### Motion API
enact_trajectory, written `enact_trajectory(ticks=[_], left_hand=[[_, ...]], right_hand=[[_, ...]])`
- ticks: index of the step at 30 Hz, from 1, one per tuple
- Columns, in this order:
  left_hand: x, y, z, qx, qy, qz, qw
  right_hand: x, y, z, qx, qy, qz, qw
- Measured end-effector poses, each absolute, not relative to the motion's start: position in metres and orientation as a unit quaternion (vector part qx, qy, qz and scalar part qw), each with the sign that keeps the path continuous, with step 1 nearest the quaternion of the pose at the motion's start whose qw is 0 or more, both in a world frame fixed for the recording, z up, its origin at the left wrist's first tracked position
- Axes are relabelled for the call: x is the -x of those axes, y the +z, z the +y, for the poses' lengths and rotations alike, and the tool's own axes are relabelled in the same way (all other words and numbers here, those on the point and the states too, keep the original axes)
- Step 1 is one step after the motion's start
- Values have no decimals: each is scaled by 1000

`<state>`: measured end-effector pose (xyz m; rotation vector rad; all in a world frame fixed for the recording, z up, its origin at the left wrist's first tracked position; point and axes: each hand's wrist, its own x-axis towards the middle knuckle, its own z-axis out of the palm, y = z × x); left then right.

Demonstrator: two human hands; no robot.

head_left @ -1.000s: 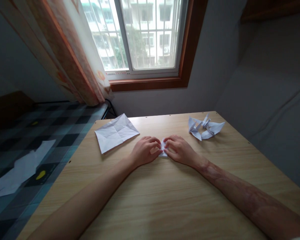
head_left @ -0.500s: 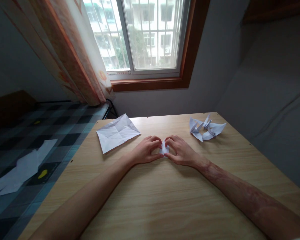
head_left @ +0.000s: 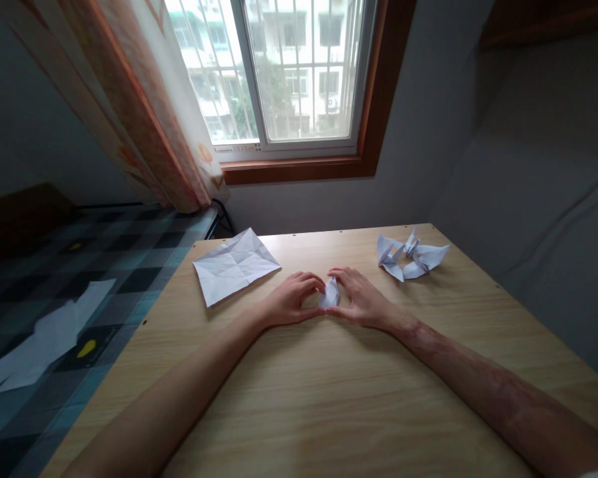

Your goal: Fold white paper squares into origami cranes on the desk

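A small folded white paper point(head_left: 331, 293) is between my two hands at the middle of the wooden table point(head_left: 319, 398). My left hand point(head_left: 294, 299) grips its left side, fingers curled, with the thumb at the near edge. My right hand point(head_left: 359, 297) holds the paper's right side, fingertips at its top and thumb at its bottom corner. One flap of the paper stands up toward the right fingers. Its finer folds are too small to make out.
A creased white sheet point(head_left: 236, 267) lies at the table's back left. Several folded paper cranes point(head_left: 413, 255) stand at the back right. Left of the table is a bed with a checked cover point(head_left: 144, 245), with cut white paper point(head_left: 54, 338) on it. A window and curtain point(head_left: 169, 133) are behind.
My right fingers have lifted and spread slightly away from the left ones. More of the folded paper shows, with a flap raised on its right side.
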<state>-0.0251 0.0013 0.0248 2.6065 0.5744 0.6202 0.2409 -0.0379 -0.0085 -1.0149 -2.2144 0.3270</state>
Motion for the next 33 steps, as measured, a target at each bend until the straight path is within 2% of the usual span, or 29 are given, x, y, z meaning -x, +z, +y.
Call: enact_trajectory(ticks=[5, 17, 33], left_hand=[[26, 22, 2, -934, 226, 194, 198], [28, 7, 8, -930, 267, 230, 105], [23, 9, 2, -934, 271, 212, 93]], right_hand=[[-242, -13, -34, 393, 126, -849, 331], [-241, -2, -41, 392, 129, -847, 336], [-243, -15, -37, 362, 134, -846, 367]])
